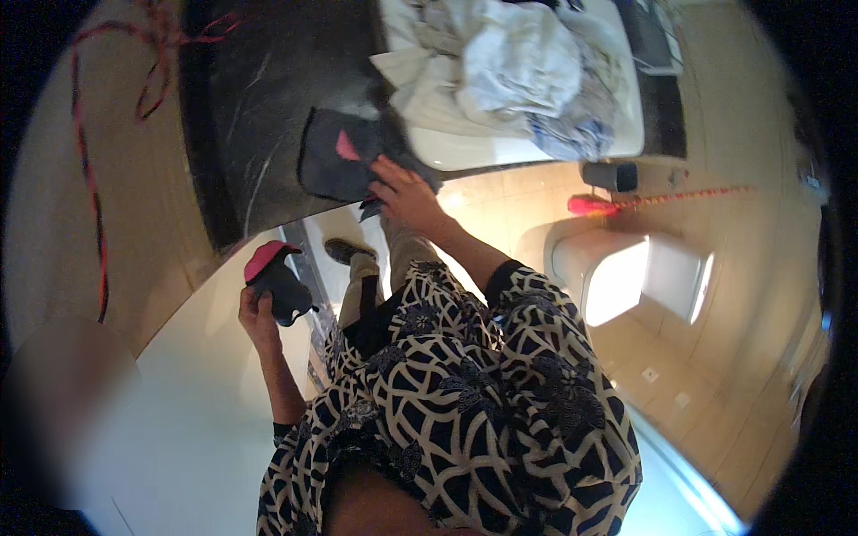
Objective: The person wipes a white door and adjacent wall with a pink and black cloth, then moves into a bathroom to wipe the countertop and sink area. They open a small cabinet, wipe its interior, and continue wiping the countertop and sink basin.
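Observation:
My left hand (pixel 261 318) grips a dark cap (pixel 285 295) with a pinkish-red brim, held out beyond the front edge of the black stone counter (pixel 228 120). On that counter lies a flat dark cloth item (pixel 328 157) with a pink patch on it. My right hand (pixel 409 201) rests on the near right part of this item, fingers slightly spread. The thumb is hidden, so whether it pinches the cloth cannot be told. A small dark flap shows below the fingers at the counter edge.
Right of the cloth, a white basin (pixel 633 127) is heaped with crumpled white and pale laundry (pixel 523 60). A red-and-black cord (pixel 87 167) hangs at far left. At right are a white toilet (pixel 590 261), a dark container (pixel 608 177) and a red-headed brush (pixel 593 206).

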`<state>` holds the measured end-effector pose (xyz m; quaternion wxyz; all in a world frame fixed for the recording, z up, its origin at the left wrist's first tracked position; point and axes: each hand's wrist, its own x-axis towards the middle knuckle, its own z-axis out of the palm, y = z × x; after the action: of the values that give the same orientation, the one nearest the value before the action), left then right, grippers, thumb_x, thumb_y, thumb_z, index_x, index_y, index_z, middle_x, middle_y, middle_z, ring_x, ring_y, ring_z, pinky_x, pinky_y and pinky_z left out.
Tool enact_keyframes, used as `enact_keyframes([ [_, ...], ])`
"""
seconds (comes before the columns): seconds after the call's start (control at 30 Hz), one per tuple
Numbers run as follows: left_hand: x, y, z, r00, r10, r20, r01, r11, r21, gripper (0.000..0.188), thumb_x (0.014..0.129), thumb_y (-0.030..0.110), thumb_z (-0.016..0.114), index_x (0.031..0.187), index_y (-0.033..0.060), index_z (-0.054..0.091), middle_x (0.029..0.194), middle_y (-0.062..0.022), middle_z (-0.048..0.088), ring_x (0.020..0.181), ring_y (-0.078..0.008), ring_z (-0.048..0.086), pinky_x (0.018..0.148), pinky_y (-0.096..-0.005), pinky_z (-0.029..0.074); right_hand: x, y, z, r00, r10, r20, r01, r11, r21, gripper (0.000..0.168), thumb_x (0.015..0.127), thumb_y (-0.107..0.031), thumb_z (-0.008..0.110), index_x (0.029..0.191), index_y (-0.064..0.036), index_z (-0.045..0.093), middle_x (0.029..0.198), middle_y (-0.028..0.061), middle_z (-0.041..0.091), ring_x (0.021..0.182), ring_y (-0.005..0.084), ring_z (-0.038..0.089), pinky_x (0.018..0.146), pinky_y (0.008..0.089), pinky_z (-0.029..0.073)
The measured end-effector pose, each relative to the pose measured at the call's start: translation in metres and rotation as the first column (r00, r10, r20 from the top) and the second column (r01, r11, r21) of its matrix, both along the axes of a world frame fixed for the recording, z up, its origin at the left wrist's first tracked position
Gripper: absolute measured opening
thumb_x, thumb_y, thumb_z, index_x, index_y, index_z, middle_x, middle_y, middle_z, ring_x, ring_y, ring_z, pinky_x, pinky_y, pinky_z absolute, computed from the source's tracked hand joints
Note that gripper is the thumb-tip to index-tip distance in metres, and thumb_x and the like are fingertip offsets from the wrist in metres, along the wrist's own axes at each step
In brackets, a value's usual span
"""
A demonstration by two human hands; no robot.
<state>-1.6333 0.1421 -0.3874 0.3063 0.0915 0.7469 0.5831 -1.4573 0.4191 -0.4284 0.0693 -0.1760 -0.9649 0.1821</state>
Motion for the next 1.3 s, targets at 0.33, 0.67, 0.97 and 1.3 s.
enact_keyframes([
  [0.33,0.003,0.002,0.007,0.996,0.088,-0.009,-0.088,0.994,-0.066,0.011,0.074,0.007,0.052,0.085,0.0023,0.052,0.081,-0.0016,0.052,0.075,-0.0104,0.047,0.069,-0.0229,0.038,0.002,-0.003,0.012,0.992,0.072,-0.106,-0.080,0.994,-0.074,0.037,0.065,-0.021,0.064,0.098,-0.008,0.052,0.127,0.0094,0.036,0.124,0.0248,0.028,0.085,0.0405,0.038],
  [0.67,0.048,0.018,0.068,0.976,0.210,0.061,-0.204,0.975,-0.089,0.021,0.077,0.005,0.050,0.096,-0.0024,0.052,0.094,-0.0120,0.056,0.082,-0.0201,0.056,0.075,-0.0311,0.047,0.109,0.065,0.039,0.975,0.193,-0.107,-0.192,0.981,0.019,0.033,0.070,-0.027,0.059,0.098,-0.011,0.053,0.127,0.0047,0.038,0.114,0.0198,0.038,0.091,0.0378,0.032],
  [0.97,0.092,0.076,0.111,0.997,0.071,-0.004,-0.070,0.985,-0.160,0.021,0.072,0.003,0.051,0.093,0.0000,0.053,0.090,-0.0074,0.056,0.081,-0.0154,0.053,0.073,-0.0269,0.043,0.200,0.130,0.078,0.999,0.043,0.023,-0.042,0.998,-0.055,0.034,0.072,-0.027,0.057,0.100,-0.007,0.053,0.122,0.0085,0.042,0.117,0.0225,0.034,0.096,0.0429,0.023],
  [1.3,0.125,0.136,0.068,0.962,-0.240,0.134,0.249,0.967,-0.056,0.018,0.074,0.006,0.054,0.091,0.0021,0.054,0.088,-0.0034,0.056,0.081,-0.0144,0.052,0.073,-0.0270,0.042,0.318,0.127,0.057,0.389,-0.887,-0.248,0.771,0.461,-0.440,0.037,0.080,-0.021,0.051,0.110,0.000,0.047,0.116,0.0181,0.046,0.109,0.0317,0.043,0.092,0.0347,0.033],
])
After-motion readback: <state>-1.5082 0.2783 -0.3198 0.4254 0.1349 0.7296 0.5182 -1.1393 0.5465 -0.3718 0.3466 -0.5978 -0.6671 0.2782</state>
